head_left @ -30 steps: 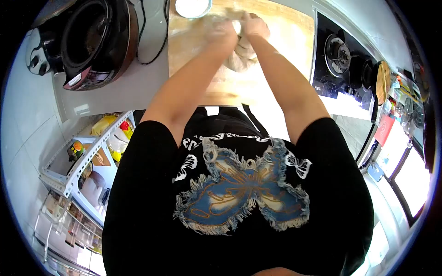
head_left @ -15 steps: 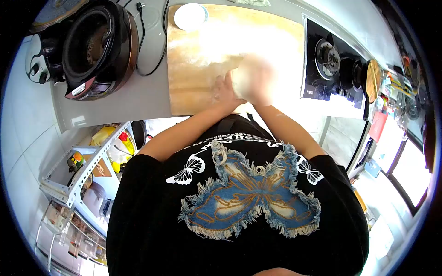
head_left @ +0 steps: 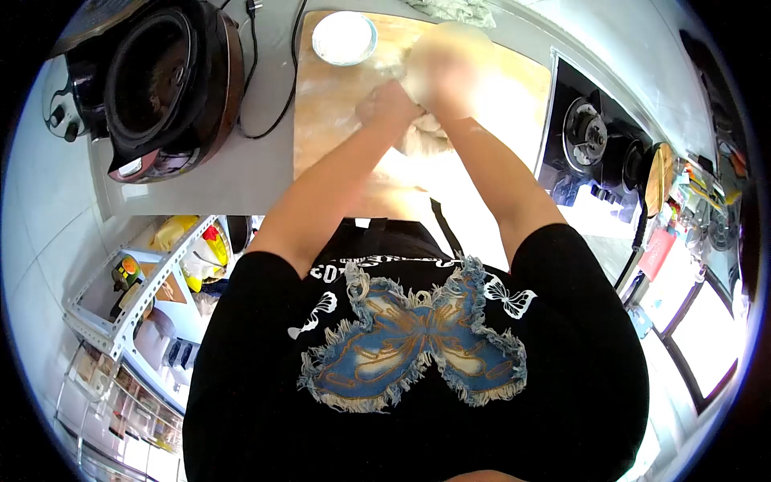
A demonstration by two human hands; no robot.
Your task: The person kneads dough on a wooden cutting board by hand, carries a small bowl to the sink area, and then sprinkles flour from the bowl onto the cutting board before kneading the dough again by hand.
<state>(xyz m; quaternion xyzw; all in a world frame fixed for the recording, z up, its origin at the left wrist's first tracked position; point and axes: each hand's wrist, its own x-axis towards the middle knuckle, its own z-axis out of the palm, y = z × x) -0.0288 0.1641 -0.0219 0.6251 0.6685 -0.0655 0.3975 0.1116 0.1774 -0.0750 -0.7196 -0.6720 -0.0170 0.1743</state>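
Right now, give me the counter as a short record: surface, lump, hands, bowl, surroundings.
surface: wooden board on the counter
lump: pale dough on the board, wrist side of the hands
left hand: at the dough's far end, fingers curled; grip unclear
right hand: beside the left, blurred; finger state and contact unclear
bowl: upright, board's far left corner; contents unclear
left of board: black cord, then dark cooker, open
right of board: stove
beyond board: crumpled cloth
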